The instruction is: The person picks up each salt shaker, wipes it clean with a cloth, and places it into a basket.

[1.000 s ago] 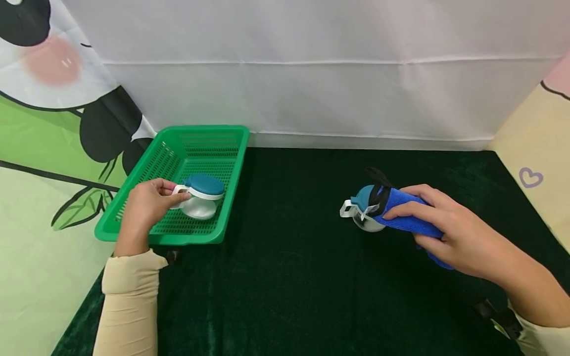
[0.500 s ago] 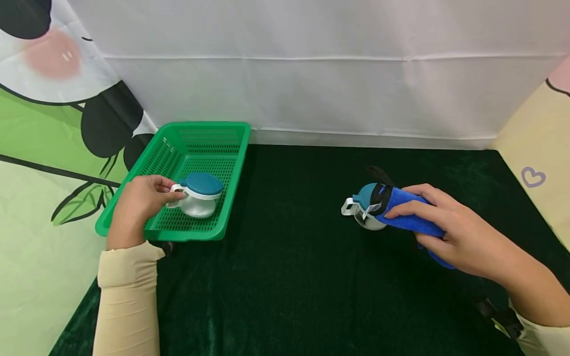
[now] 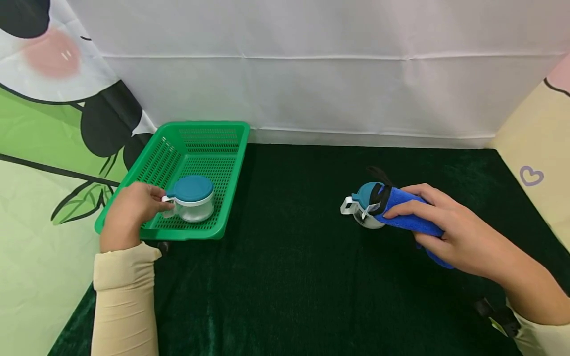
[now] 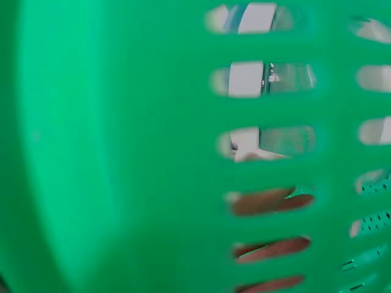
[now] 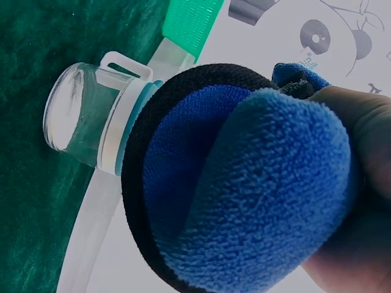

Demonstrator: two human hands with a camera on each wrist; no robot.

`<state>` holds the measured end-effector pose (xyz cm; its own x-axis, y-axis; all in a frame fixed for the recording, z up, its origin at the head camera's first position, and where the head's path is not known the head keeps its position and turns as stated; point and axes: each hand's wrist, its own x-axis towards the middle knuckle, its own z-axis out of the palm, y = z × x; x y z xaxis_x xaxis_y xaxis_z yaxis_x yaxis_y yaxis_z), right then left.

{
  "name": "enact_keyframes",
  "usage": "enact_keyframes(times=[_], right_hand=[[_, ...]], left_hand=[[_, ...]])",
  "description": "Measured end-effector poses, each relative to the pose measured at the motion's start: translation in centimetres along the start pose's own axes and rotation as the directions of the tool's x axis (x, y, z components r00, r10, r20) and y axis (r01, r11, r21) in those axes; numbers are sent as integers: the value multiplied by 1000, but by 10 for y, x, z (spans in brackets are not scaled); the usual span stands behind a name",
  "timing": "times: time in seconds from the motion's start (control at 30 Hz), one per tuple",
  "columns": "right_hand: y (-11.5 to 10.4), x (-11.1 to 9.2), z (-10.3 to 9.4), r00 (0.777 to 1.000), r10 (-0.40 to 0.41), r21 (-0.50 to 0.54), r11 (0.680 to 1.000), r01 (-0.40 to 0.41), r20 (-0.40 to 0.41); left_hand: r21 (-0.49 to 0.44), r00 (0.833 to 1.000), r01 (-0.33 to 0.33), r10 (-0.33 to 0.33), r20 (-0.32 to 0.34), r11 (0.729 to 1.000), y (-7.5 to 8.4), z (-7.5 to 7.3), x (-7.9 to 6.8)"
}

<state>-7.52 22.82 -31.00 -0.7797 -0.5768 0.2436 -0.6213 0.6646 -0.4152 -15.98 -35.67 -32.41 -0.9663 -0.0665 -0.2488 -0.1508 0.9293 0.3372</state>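
In the head view a clear seasoning jar (image 3: 195, 210) with a blue lid and white collar stands upright in the green basket (image 3: 242, 163), near its front. My left hand (image 3: 128, 212) pinches its handle between thumb and fingers. Through the basket's slots the left wrist view gives glimpses of the jar (image 4: 246, 79). On the right, my right hand (image 3: 450, 237) grips a folded blue towel (image 3: 407, 212) with a black edge. The towel lies over the lid side of a second similar jar (image 3: 371, 223). In the right wrist view that jar's glass body (image 5: 82, 116) and white handle show beyond the towel.
A dark green cloth (image 3: 285, 257) covers the table. Behind it hangs a white curtain (image 3: 311, 94), and printed fabric panels stand at both sides. The basket's slotted wall (image 4: 153, 152) fills the left wrist view.
The jar in the basket has shifted a little left and gone from tilted to upright, my left hand moving left with it. My right hand, towel and second jar stay nearly still.
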Motion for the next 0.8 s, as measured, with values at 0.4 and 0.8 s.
enact_keyframes(times=[0.4,0.8], right_hand=[[0,-1,0,1000,6,6,1000,-6,-4],[1,-3,-5,1000,15,7,1000,-15,-10]], left_hand=[[31,995,14,-17,93,999,-2,-3,0],[18,976,-139,140,-165,990,58,-20,-43]])
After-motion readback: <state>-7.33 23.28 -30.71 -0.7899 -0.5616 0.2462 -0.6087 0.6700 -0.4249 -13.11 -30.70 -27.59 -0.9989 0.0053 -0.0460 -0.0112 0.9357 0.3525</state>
